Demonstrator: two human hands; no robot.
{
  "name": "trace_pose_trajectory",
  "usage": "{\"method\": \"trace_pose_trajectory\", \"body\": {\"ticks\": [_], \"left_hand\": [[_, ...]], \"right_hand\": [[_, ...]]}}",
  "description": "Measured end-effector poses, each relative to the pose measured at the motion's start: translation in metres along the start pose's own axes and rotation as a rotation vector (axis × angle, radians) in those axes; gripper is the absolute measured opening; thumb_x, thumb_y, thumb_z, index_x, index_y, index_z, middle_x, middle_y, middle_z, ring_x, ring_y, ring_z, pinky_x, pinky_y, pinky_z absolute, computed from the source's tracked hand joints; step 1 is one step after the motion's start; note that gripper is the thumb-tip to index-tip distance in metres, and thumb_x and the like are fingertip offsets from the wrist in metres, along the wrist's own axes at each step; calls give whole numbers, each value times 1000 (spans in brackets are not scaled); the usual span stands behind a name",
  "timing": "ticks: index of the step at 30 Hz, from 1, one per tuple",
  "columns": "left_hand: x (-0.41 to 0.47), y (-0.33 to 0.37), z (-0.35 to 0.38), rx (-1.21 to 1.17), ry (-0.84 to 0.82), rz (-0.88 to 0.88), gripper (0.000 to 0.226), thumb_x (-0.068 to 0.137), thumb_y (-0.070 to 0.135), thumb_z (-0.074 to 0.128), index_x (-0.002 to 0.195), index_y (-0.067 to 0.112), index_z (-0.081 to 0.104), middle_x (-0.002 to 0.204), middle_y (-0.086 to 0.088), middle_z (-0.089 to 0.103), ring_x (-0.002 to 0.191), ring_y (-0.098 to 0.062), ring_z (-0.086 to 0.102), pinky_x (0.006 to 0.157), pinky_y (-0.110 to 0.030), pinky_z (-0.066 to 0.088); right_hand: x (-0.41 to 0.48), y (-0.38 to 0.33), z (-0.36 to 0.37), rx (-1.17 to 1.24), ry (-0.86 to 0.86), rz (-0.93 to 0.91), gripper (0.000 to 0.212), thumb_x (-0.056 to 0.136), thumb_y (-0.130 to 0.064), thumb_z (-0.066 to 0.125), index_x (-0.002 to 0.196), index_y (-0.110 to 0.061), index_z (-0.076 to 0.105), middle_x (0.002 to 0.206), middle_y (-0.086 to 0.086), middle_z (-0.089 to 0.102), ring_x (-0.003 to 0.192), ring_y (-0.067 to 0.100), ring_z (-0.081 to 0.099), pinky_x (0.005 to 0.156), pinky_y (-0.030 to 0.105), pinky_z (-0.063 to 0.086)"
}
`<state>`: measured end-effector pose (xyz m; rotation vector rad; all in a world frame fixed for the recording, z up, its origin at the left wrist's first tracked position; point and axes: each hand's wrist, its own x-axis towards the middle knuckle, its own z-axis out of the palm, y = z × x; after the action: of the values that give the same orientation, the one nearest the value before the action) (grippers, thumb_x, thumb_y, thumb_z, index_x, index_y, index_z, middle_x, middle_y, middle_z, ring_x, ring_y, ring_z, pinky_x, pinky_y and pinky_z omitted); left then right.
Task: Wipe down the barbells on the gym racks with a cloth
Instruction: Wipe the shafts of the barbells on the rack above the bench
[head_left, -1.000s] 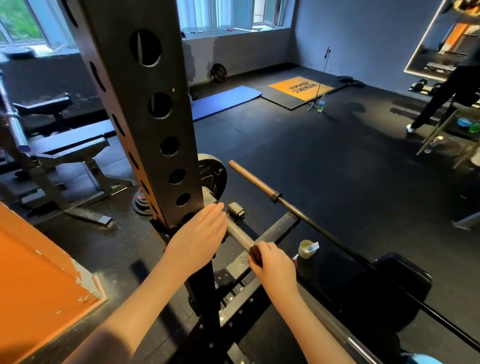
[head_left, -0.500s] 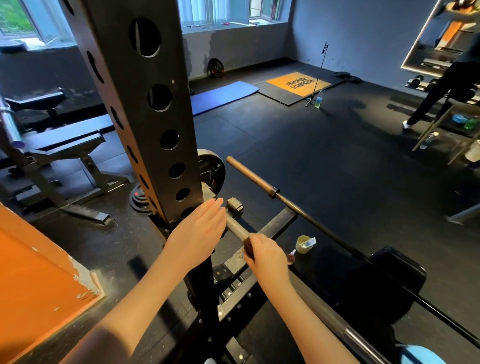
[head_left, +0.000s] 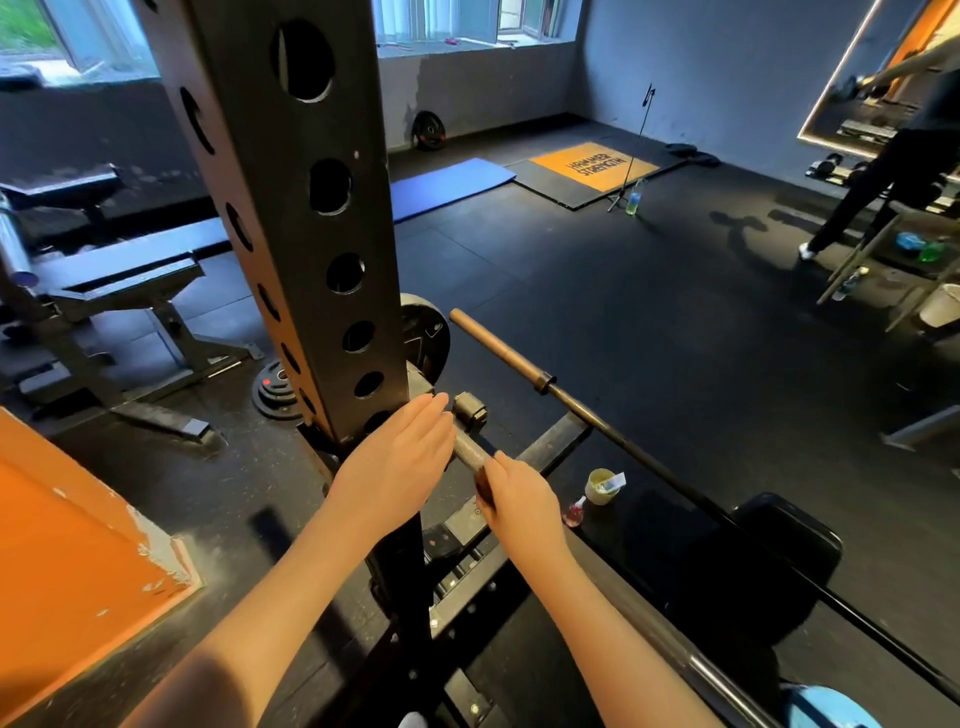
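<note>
Steel rack upright (head_left: 311, 260) fills my view's centre; barbell (head_left: 469, 448) runs diagonally from behind it, far-left to near-right, passing under both hands. My left hand (head_left: 400, 460) lies flat, fingers straight, at the upright end; right hand (head_left: 522, 501) curls round the shaft over a dark cloth (head_left: 484, 483). Cloth mostly hidden; bar's far end occluded by the upright.

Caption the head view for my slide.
Right hand grips a dark cloth round the knurled steel barbell; left hand lies flat beside the black perforated upright.
</note>
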<state>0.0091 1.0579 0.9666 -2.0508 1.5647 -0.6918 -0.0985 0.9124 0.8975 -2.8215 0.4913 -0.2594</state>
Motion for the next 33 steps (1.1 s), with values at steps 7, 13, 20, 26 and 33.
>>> {"method": "trace_pose_trajectory", "body": {"ticks": [7,13,20,26,33], "left_hand": [[1,3,7,6,16,8,59,96,34,52,145,3,38,148,-16,41,143,-35,28,118,-45,12],[0,1,3,-46,48,-5,56,92,35,59,139,6,49,142,-14,50,138,-32,38,116,-43,22],[4,2,8,-132,110,-33,50,87,33,67,127,3,60,128,-15,60,128,-33,48,112,-43,30],[5,1,6,-136,119,-42,48,86,34,67,124,4,63,125,-15,62,128,-33,49,111,-43,29],[4,1,5,-137,70,-43,46,91,31,60,128,3,58,130,-15,58,132,-34,43,114,-43,24]], "right_hand": [[-57,30,19,-48,67,66,59,62,-29,90,114,-13,68,112,2,69,98,19,69,83,32,56],[-7,4,7,-15,17,52,38,93,-38,59,127,-20,51,117,-3,60,102,14,58,85,26,48],[-63,30,14,30,91,154,47,77,-37,78,119,-24,64,109,-7,69,97,11,67,85,29,55],[-8,4,8,1,-11,88,41,92,-38,61,128,-20,51,119,-4,59,104,14,58,89,28,48],[-58,24,10,6,52,166,47,79,-40,74,121,-26,58,111,-8,66,101,11,63,89,29,51]]}}
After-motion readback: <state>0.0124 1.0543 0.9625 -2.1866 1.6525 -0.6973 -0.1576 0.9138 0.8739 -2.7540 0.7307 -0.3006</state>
